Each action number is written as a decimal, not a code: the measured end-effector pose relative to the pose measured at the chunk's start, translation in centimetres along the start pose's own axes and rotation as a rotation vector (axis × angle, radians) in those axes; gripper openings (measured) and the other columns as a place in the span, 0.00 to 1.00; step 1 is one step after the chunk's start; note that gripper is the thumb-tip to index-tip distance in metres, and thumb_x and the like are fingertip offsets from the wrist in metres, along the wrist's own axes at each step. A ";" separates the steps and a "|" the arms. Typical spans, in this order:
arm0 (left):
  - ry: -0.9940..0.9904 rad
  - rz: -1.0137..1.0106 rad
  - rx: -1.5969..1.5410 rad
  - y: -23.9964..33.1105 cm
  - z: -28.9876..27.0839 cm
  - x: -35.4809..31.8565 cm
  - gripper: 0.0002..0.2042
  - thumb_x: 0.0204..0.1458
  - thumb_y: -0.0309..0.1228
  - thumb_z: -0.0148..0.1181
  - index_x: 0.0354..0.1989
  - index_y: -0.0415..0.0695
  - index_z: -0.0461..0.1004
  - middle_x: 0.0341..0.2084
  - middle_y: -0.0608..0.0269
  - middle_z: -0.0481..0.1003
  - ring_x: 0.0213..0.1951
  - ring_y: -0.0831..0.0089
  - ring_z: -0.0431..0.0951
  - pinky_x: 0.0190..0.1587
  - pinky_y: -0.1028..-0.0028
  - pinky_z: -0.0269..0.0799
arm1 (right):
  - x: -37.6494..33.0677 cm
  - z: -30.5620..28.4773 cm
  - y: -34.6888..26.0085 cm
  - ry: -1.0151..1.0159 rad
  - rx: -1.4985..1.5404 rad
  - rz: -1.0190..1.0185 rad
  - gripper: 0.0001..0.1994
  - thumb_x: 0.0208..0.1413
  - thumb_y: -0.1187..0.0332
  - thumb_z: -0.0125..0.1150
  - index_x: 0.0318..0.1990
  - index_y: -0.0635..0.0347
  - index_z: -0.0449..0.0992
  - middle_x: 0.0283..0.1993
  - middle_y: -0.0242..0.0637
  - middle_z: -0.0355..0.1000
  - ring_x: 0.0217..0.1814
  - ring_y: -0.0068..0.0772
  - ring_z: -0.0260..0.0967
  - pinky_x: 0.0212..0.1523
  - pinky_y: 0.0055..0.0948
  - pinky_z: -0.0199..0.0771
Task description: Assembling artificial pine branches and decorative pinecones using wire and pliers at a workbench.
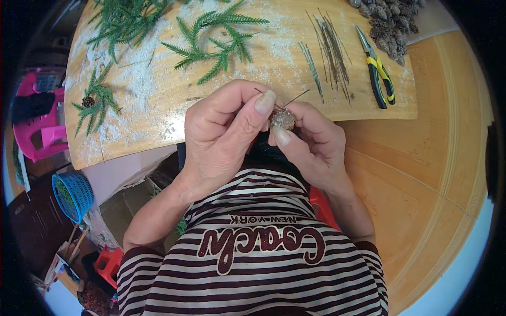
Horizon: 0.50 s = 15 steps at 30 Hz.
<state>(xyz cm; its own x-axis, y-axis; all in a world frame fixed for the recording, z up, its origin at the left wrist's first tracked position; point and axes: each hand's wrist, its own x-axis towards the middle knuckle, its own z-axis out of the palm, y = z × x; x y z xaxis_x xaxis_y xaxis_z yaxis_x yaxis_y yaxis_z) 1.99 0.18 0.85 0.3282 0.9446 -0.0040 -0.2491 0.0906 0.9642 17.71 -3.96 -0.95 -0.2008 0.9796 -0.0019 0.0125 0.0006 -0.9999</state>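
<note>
White-flecked wooden table (pixel 284 16): left hand (pixel 224 124) pinches thin dark wire (pixel 295 98), right hand (pixel 316 139) grips small brown pinecone (pixel 284 120), which slackened fingers could drop.

Left: pink plastic chair (pixel 51 135), dark cloth (pixel 34 109) on it | blue basket (pixel 81 194) | cardboard box (pixel 118 209) | red stool (pixel 108 264)

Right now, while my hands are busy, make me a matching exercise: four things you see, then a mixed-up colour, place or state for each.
Things:
1. Wired pine cone
2. Needle-nose pliers
3. Pine cone heap
4. Plastic basket

Clues:
A. At the wooden table's far right
B. Blue
C. Yellow and black handles
D. Pinched by the right hand

Pairs: 1-D, 2-C, 3-A, 4-B.
</note>
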 end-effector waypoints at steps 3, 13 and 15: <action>-0.005 0.018 -0.011 -0.1 0.1 0.1 0.11 0.58 0.33 0.52 0.35 0.37 0.73 0.20 0.70 0.69 0.23 0.86 0.64 0.26 0.85 0.56 | 0.0 0.0 0.0 -0.026 -0.019 -0.009 0.12 0.56 0.76 0.52 0.46 0.71 0.67 0.35 0.33 0.68 0.35 0.18 0.64 0.38 0.18 0.65; -0.119 -0.152 -0.041 0.0 -1.3 0.5 0.11 0.58 0.35 0.52 0.33 0.38 0.73 0.19 0.72 0.68 0.22 0.87 0.63 0.24 0.85 0.54 | -0.3 0.3 0.0 -0.007 -0.047 -0.017 0.11 0.56 0.76 0.53 0.46 0.71 0.68 0.34 0.32 0.68 0.34 0.17 0.64 0.37 0.18 0.65; -0.141 -0.172 0.023 0.0 -1.6 0.5 0.12 0.58 0.35 0.52 0.34 0.38 0.73 0.19 0.72 0.69 0.22 0.86 0.63 0.25 0.85 0.56 | -0.3 0.2 0.1 -0.007 -0.050 -0.016 0.11 0.56 0.76 0.53 0.45 0.71 0.68 0.34 0.32 0.67 0.34 0.17 0.63 0.37 0.18 0.65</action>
<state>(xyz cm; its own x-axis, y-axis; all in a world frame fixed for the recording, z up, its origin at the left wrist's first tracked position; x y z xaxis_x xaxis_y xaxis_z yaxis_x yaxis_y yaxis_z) 0.73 1.17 0.43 0.4884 0.8623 -0.1338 -0.1584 0.2384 0.9582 17.53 -4.31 -1.01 -0.2086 0.9779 0.0140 0.0585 0.0267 -0.9979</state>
